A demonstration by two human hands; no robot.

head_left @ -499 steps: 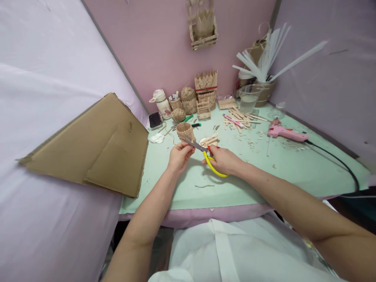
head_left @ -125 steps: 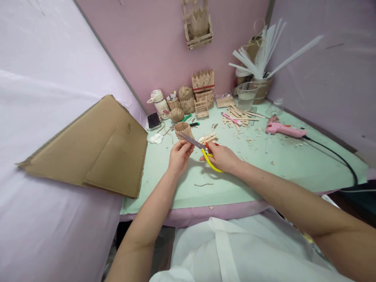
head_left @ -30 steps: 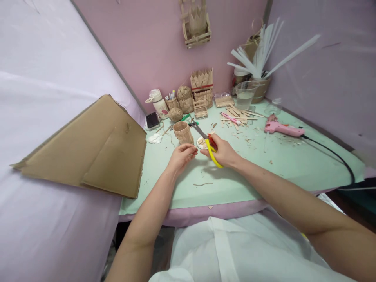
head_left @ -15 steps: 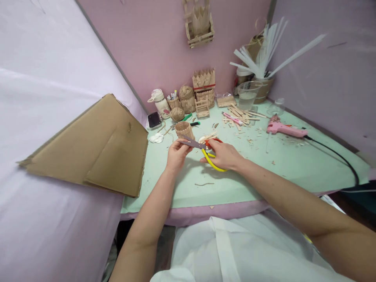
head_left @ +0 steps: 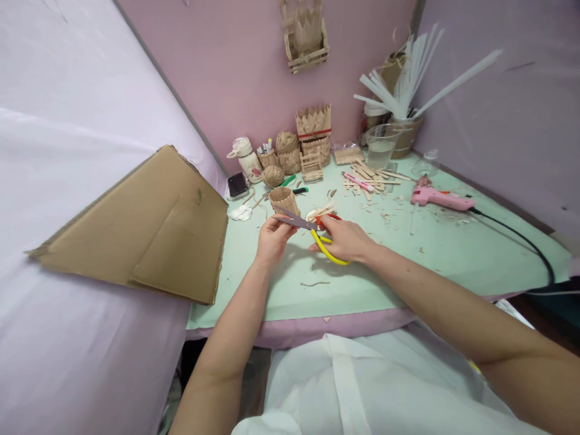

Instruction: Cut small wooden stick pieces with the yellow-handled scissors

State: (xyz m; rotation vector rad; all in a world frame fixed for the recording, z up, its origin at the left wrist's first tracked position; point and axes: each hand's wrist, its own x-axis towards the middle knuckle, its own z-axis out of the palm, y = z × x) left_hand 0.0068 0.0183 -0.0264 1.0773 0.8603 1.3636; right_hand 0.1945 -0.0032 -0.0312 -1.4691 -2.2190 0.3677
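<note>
Large scissors (head_left: 333,254) with yellow and red handles are in my right hand (head_left: 350,240), its fingers wrapped round the handles. The blades point left and reach over my left hand (head_left: 272,240). My left hand is closed in a pinch beneath the blades; whatever lies between its fingertips is too small to make out. Just behind the blades stands a small round basket (head_left: 283,198) of wooden pieces. A bundle of pale strips (head_left: 321,210) lies behind the scissors, partly hidden by my right hand. A thin twig (head_left: 315,284) rests on the green tabletop (head_left: 290,302) in front.
A cardboard sheet (head_left: 181,241) leans at the left. Along the back stand a bottle (head_left: 246,158), twine balls (head_left: 272,176) and wooden crafts (head_left: 314,136). Scattered sticks (head_left: 369,178), a water cup (head_left: 379,148) and a pink glue gun (head_left: 441,198) with its cord occupy the right.
</note>
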